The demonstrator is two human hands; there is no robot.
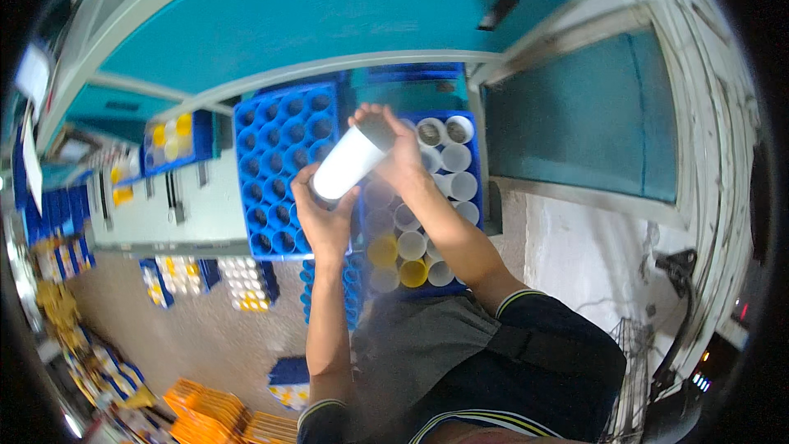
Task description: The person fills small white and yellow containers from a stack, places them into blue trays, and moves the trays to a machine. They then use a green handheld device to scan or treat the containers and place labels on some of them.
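Between both hands I hold a white tube-shaped cup, tilted, with its upper right end showing a dark grey mouth or contents that I cannot make out. My left hand is closed round its lower left end, thumb and fingers on either side. My right hand grips the upper right end, with fingers curled over the far side. Below the cup on the left lies a blue tray with rows of round holes. Under my right forearm stands a blue crate of upright white cups, some with dark contents, and a few yellow ones.
A teal panel with a pale frame rises behind the trays. At the left, a pale bench carries a blue crate of yellow and white cups. More filled crates and orange baskets stand on the floor.
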